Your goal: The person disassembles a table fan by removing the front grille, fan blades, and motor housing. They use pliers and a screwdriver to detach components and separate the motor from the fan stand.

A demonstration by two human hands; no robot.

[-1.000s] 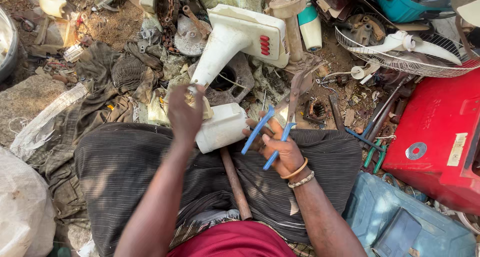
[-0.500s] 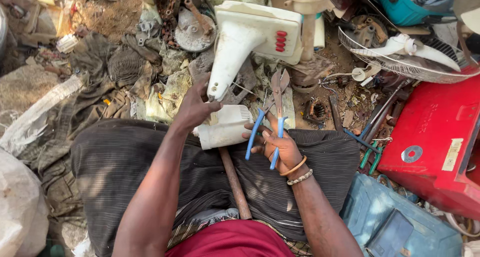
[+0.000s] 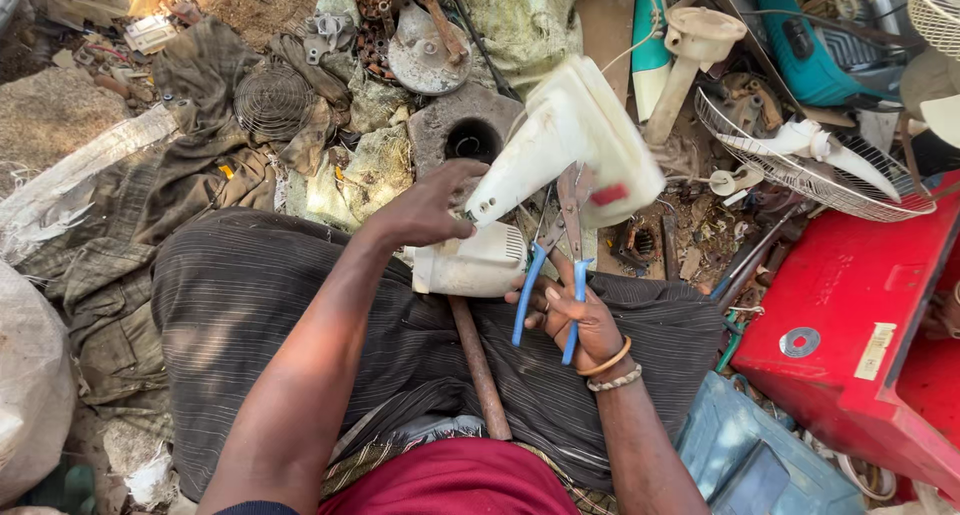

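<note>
— Two hands on one piece now? A second ago the left hand [image 3: 432, 207] was up in the air with something small in its fingers.

— Yes. It has come down onto the white fan housing [image 3: 572, 145], fingers curled round the narrow lower end, and the housing has tipped up off the clutter and swung towards the person's lap.

— And the right hand [image 3: 570, 320]?

— Closed round the blue-handled pliers [image 3: 555, 275], fingers wrapped on both grips, with the nose pushed up under the housing. Half a second back the pliers sat lower, beside the small white casing [image 3: 470, 265]; now they are right at the housing's underside.

— Where does that leave the small casing?

— Resting on the striped cloth [image 3: 250, 305] over the knees, just below the left hand, touched by neither hand as far as I can tell.

— So what does the shift mean?

— I judge the work has moved from the small part to the big housing: one hand steadies, the other works something underneath. What the pliers bite on is hidden.
</note>
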